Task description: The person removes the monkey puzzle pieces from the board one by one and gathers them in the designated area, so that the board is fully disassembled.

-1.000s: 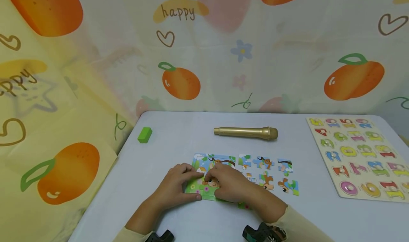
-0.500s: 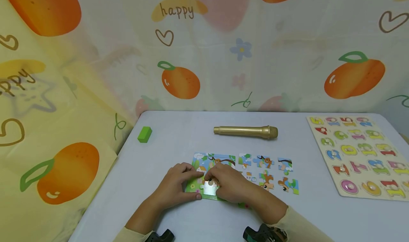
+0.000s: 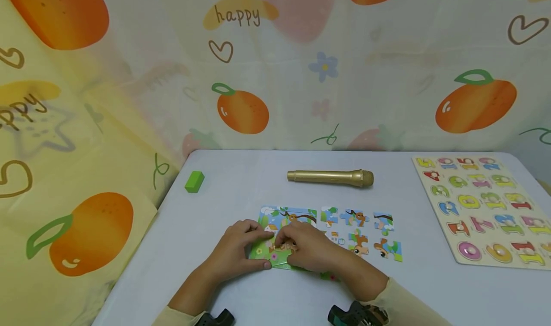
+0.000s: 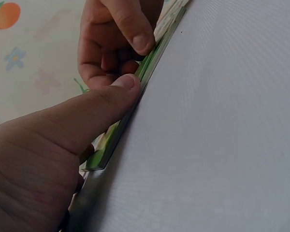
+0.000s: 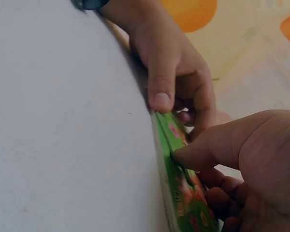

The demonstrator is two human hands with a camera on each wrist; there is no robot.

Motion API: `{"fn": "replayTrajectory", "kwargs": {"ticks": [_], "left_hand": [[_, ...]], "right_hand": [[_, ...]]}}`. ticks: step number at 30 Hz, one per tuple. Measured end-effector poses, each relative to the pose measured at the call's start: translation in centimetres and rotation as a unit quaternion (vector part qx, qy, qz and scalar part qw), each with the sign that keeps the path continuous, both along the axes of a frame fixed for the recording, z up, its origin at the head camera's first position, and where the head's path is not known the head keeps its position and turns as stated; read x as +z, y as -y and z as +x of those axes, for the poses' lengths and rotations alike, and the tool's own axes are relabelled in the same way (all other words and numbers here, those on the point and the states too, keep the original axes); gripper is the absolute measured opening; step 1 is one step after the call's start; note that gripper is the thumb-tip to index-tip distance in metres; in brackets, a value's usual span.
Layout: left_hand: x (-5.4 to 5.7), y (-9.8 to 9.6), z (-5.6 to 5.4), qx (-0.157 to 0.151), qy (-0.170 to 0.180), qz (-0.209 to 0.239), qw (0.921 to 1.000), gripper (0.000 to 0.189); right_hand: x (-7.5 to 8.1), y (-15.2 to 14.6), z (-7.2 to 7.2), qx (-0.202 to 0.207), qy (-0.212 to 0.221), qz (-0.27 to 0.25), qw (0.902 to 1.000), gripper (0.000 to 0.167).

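Note:
A small jigsaw puzzle board (image 3: 258, 255) with a cartoon picture and a green lower border lies flat on the white table. My left hand (image 3: 236, 249) holds its left side, thumb along the near edge and fingers over the picture. My right hand (image 3: 311, 247) is over the board's right half, fingers curled and thumb low, pinching a puzzle piece (image 3: 277, 256) with green grass and flowers in the lower part of the picture. In the right wrist view, the right thumb (image 5: 198, 150) touches the board's green surface along a seam. The right hand hides much of the picture.
Several loose puzzle pieces (image 3: 357, 244) lie right of the board, one (image 3: 329, 277) partly under the right forearm. A gold toy microphone (image 3: 329, 178) and a green block (image 3: 194, 182) lie farther back. A wooden peg board (image 3: 484, 211) with colourful numbers stands at the right edge.
Half a second ago a bright glare showed on the piece beneath my right fingers; now its picture shows again. Both hands stay almost in place.

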State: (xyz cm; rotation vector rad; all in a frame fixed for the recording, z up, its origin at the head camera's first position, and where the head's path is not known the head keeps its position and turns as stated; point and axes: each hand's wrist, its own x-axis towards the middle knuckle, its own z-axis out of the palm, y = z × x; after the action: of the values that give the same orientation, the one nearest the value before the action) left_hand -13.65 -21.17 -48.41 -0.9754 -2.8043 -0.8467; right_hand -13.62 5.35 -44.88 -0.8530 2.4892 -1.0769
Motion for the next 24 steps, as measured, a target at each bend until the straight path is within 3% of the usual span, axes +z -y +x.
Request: {"fn": "replayTrajectory", "kwargs": {"ticks": [10, 17, 24], "left_hand": [[0.15, 0.0, 0.05, 0.0, 0.004, 0.0, 1.0, 0.061], [0.19, -0.01, 0.04, -0.002, -0.004, -0.001, 1.0, 0.061], [0.21, -0.04, -0.02, 0.002, 0.007, -0.006, 1.0, 0.063]], "right_hand": [[-0.54, 0.33, 0.26, -0.007, -0.034, 0.019, 0.9992, 0.027], [-0.44, 0.62, 0.32, -0.016, -0.051, 0.036, 0.9979, 0.038], [-0.16, 0.86, 0.4, -0.036, -0.036, 0.019, 0.9985, 0.029]]}}
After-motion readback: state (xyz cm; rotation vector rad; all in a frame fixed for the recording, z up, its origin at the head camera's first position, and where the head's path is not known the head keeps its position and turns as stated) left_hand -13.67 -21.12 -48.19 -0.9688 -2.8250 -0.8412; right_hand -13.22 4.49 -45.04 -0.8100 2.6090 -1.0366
